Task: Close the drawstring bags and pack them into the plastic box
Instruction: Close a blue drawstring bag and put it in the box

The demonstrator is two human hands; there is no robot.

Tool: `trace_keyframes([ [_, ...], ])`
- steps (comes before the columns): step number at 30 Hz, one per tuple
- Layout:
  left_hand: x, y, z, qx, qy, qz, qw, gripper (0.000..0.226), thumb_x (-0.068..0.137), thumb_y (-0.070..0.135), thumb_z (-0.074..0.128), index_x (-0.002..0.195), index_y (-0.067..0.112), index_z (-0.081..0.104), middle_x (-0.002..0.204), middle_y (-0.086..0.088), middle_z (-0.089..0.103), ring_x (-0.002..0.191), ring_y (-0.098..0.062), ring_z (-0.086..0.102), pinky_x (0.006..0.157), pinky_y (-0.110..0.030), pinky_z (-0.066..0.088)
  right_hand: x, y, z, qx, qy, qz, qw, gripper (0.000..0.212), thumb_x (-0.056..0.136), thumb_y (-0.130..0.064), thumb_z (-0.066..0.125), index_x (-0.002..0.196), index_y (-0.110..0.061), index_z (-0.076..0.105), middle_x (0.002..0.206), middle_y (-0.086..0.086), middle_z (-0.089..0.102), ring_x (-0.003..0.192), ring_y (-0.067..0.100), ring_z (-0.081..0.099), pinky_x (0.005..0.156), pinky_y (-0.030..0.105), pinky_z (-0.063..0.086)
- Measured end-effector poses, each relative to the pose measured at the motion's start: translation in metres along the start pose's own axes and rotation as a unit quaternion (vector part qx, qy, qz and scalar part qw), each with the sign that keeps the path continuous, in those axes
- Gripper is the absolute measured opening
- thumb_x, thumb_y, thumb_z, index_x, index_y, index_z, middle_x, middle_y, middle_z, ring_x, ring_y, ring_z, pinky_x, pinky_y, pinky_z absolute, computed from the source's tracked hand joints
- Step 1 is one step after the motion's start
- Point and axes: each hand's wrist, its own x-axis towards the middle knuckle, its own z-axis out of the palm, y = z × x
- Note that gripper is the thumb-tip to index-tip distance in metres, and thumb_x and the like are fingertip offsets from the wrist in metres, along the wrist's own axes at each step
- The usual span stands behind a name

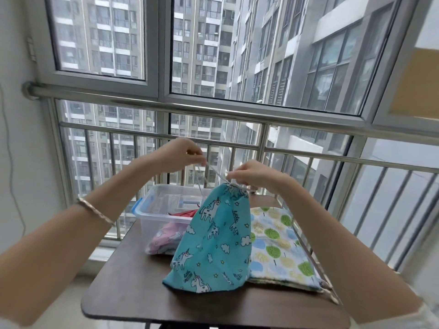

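A teal drawstring bag with unicorns stands upright on the dark table, its neck gathered tight at the top. My left hand is raised above it, pinching the white drawstring. My right hand grips the cord right at the bag's gathered neck. A clear plastic box with a blue latch stands behind the bag on the left; a pink bag and a red one lie inside. A white bag with green and blue trees lies flat on the right.
The small table stands against a metal railing and large windows. Its front edge is close to me, and the tree-print bag reaches its right edge. A thin cable hangs down the wall on the left.
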Motion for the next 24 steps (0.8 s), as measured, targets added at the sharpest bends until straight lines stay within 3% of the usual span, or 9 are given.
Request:
trace_keyframes([
  [2,0.008,0.012,0.005,-0.043,0.060,0.016,0.997,0.013,0.091,0.026,0.058,0.086,0.019,0.068,0.074,-0.007,0.066,0.049,-0.009,0.046,0.046,-0.016,0.039,-0.004,-0.008,0.005,0.001,-0.052,-0.010,0.999,0.039,0.096,-0.038,0.052,0.072,-0.008,0.059,0.057,-0.005,0.048,0.045,0.006,0.035,0.046,0.014,0.029],
  [5,0.019,0.031,0.019,-0.136,0.082,0.007,0.987,0.017,0.092,0.018,0.057,0.097,0.005,0.068,0.084,-0.007,0.069,0.071,-0.013,0.066,0.056,-0.015,0.050,-0.005,-0.014,0.015,-0.003,-0.042,-0.031,0.999,0.045,0.094,-0.047,0.051,0.098,-0.006,0.071,0.062,-0.004,0.056,0.042,0.003,0.040,0.044,0.011,0.031],
  [7,0.023,0.035,0.032,-0.208,0.038,-0.038,0.977,0.025,0.095,0.022,0.053,0.107,0.004,0.065,0.097,-0.012,0.070,0.083,-0.018,0.069,0.065,-0.019,0.056,-0.004,-0.015,0.021,0.047,-0.023,-0.040,0.998,0.042,0.097,-0.041,0.050,0.104,-0.004,0.069,0.067,-0.004,0.060,0.043,0.000,0.046,0.044,0.009,0.034],
  [9,0.021,0.035,0.043,-0.239,-0.049,-0.063,0.968,0.041,0.098,0.036,0.042,0.119,0.006,0.058,0.107,-0.017,0.066,0.094,-0.023,0.067,0.081,-0.029,0.057,-0.003,-0.014,0.022,0.121,-0.020,-0.046,0.991,0.039,0.098,-0.036,0.049,0.094,-0.002,0.066,0.064,-0.003,0.058,0.046,0.004,0.046,0.045,0.012,0.033],
  [11,0.015,0.028,0.054,-0.231,-0.103,-0.036,0.967,0.052,0.098,0.047,0.031,0.121,0.005,0.053,0.106,-0.018,0.065,0.100,-0.027,0.064,0.088,-0.034,0.054,-0.006,-0.012,0.021,0.173,-0.010,-0.044,0.984,0.034,0.098,-0.029,0.051,0.072,-0.008,0.059,0.055,-0.004,0.054,0.045,0.006,0.042,0.043,0.014,0.031],
  [15,0.009,0.018,0.068,-0.196,-0.049,0.025,0.979,0.061,0.095,0.052,0.029,0.120,0.001,0.050,0.112,-0.019,0.059,0.107,-0.032,0.057,0.095,-0.041,0.050,-0.010,-0.007,0.021,0.232,0.012,-0.061,0.971,0.035,0.095,-0.019,0.056,0.061,-0.011,0.054,0.052,-0.004,0.048,0.044,0.006,0.036,0.042,0.014,0.028],
  [18,0.010,0.013,0.068,-0.140,0.011,0.063,0.988,0.057,0.093,0.052,0.033,0.118,0.004,0.052,0.108,-0.012,0.060,0.103,-0.027,0.059,0.092,-0.041,0.051,-0.012,-0.005,0.023,0.269,0.012,-0.061,0.961,0.028,0.095,-0.019,0.058,0.069,-0.008,0.060,0.054,-0.003,0.050,0.046,0.007,0.038,0.043,0.015,0.028],
  [22,0.004,0.013,0.061,-0.172,-0.044,0.051,0.983,0.067,0.079,0.062,0.032,0.104,0.008,0.062,0.099,-0.004,0.068,0.094,-0.019,0.065,0.078,-0.020,0.053,-0.015,-0.008,0.023,0.303,0.012,-0.054,0.951,0.024,0.094,-0.020,0.060,0.077,-0.005,0.067,0.057,0.001,0.056,0.045,0.008,0.041,0.040,0.014,0.030],
  [24,0.002,0.011,0.057,-0.163,-0.077,0.030,0.983,0.070,0.079,0.064,0.032,0.109,0.010,0.067,0.100,-0.005,0.072,0.094,-0.018,0.067,0.079,-0.022,0.052,-0.016,-0.009,0.022,0.298,0.021,-0.059,0.952,0.024,0.093,-0.020,0.061,0.078,-0.004,0.069,0.062,0.004,0.060,0.052,0.013,0.046,0.045,0.017,0.035],
])
